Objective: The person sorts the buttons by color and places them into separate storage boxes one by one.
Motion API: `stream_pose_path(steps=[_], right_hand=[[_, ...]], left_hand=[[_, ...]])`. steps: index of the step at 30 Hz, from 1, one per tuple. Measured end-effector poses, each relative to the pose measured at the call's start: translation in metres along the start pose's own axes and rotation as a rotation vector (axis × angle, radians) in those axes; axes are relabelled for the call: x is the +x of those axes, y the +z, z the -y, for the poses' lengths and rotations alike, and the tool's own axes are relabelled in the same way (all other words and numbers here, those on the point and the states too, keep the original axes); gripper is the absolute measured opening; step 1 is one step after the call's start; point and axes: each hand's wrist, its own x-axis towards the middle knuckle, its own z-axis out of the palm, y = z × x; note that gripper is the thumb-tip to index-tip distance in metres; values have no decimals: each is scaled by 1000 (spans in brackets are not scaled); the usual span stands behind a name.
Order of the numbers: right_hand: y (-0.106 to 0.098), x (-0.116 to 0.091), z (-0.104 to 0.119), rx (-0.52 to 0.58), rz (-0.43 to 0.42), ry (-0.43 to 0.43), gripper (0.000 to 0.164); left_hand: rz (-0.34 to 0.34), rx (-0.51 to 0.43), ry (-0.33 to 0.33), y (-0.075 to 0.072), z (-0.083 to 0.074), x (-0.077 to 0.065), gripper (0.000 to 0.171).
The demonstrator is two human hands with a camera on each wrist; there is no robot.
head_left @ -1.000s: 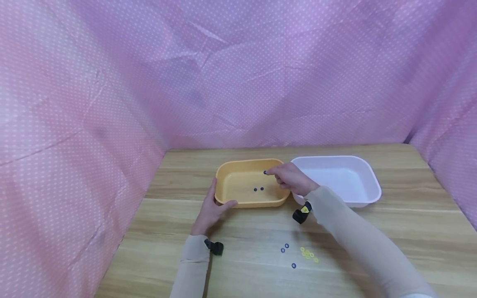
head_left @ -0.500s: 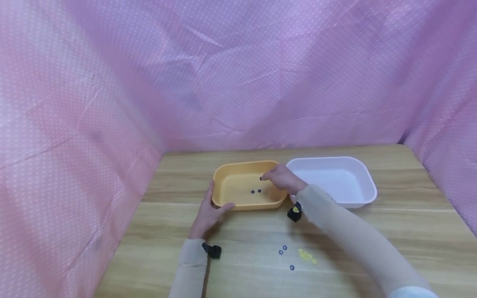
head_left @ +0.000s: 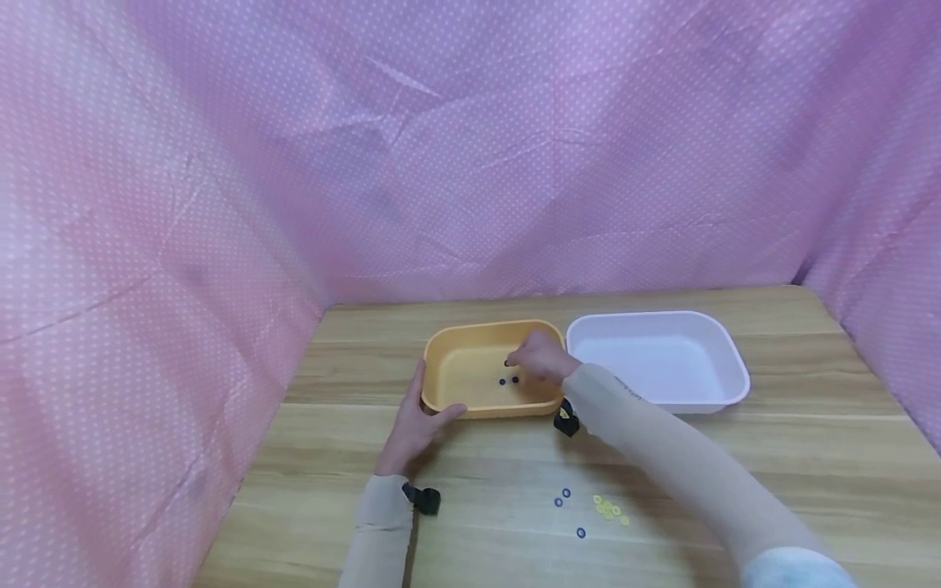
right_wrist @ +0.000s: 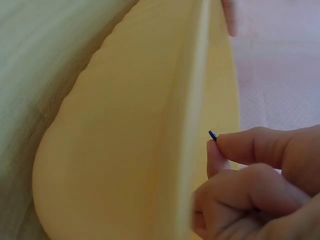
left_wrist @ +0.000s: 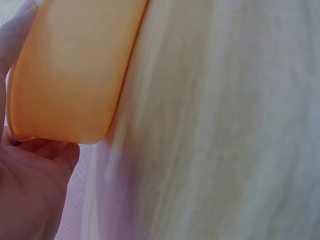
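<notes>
My right hand [head_left: 542,356] reaches over the right wall of an orange plastic basin [head_left: 459,390]. Between thumb and forefinger it pinches a small dark blue ring [right_wrist: 213,135], seen edge-on in the right wrist view. On the basin floor below lie two more dark blue rings [head_left: 509,380], close together. My left hand [head_left: 409,429] holds the basin at its front left corner, thumb along the front rim and fingers round the left side. In the left wrist view the fingers [left_wrist: 52,150] curl against the basin's end wall.
A white basin [head_left: 657,363] stands just right of the orange one. Nearer on the wooden table [head_left: 485,506] are a cluster of yellow rings [head_left: 607,509] and three dark blue rings [head_left: 581,532]. Pink dotted cloth [head_left: 470,163] hangs behind and at both sides.
My right hand has moved left and lower into the orange basin, carrying the dark blue ring toward the two on its floor. The left hand keeps its hold.
</notes>
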Motion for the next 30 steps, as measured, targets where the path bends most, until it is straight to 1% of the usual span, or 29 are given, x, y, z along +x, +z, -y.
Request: stream_pose_path(steps=[2,4,9,12,15,17,21,24,28,30], right_hand=[[3,3,0,-27,15,4,45],[6,6,0,-40,31,25,46],[9,9,0,-54,57,79,35],[11,10,-1,-50,70,113,28],[13,12,-1,-37,83,124,25],[15,13,-2,-30,91,126,24],[18,16,-5,-65,106,109,31],[19,18,-7,-99,102,96,35],[19,20,-8,-129,84,94,34],[20,21,-8,-138,83,93,34]], left_hand=[[-4,-8,6,1,1,0,116],[-1,-14,19,1,1,0,117],[8,-12,38,3,3,0,118],[5,-10,30,2,4,0,118],[-1,-19,21,2,5,-2,116],[-6,-16,14,2,5,-3,116],[-7,-9,6,2,5,-4,114],[-3,-15,23,2,5,-3,114],[8,-27,59,2,4,-1,116],[8,-29,63,1,4,-1,117]])
